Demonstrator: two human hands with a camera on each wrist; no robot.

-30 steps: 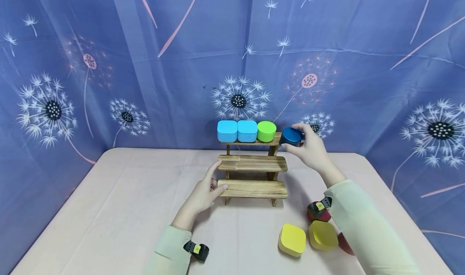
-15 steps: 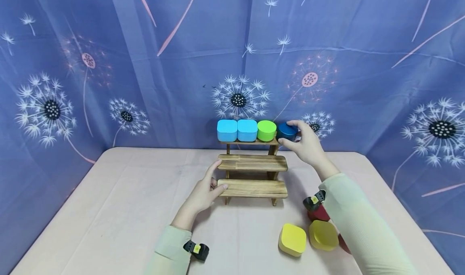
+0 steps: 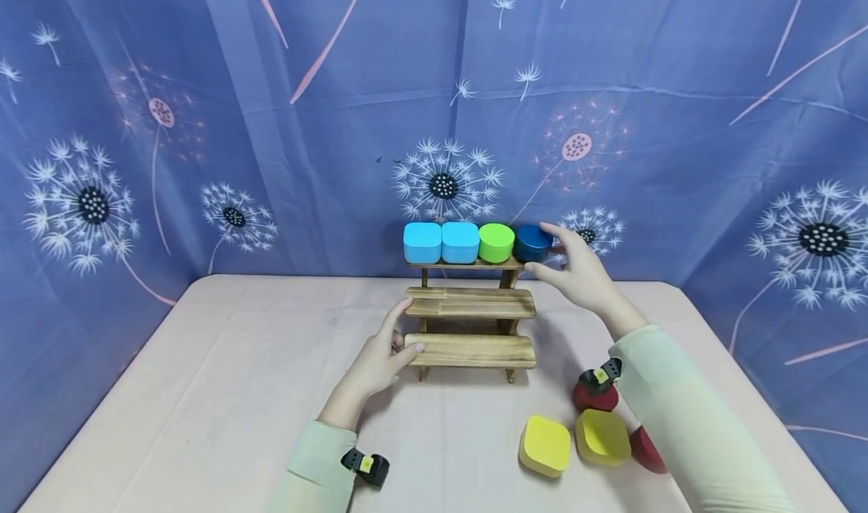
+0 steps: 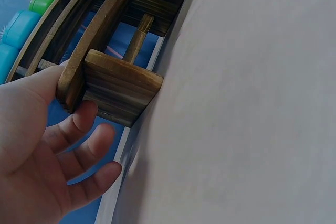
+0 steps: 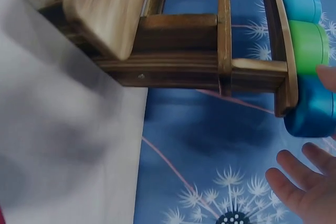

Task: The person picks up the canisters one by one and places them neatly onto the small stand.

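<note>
A three-step wooden shelf stand (image 3: 471,351) stands at the back of the table. My left hand (image 3: 369,362) grips its left end, thumb on the lowest step and index finger on the middle one; the left wrist view shows the other fingers (image 4: 94,148) curled beside it. On the top step, two light blue square tins (image 3: 459,243), a round green tin (image 3: 496,243) and a round dark blue tin (image 3: 533,244) sit in a row. My right hand (image 3: 579,276) is at the dark blue tin's right side, thumb and index loosely apart at its edge, other fingers (image 5: 294,177) spread.
Two yellow square tins (image 3: 545,447) lie on the pale cloth at the front right. Close by are two red tins (image 3: 595,397), one partly hidden by the right sleeve. A blue dandelion-print curtain (image 3: 339,159) hangs right behind the stand.
The dark blue tin has moved left to beside the green tin on the top step. The right hand moved left with it, then eased back slightly right. The left hand has stayed put.
</note>
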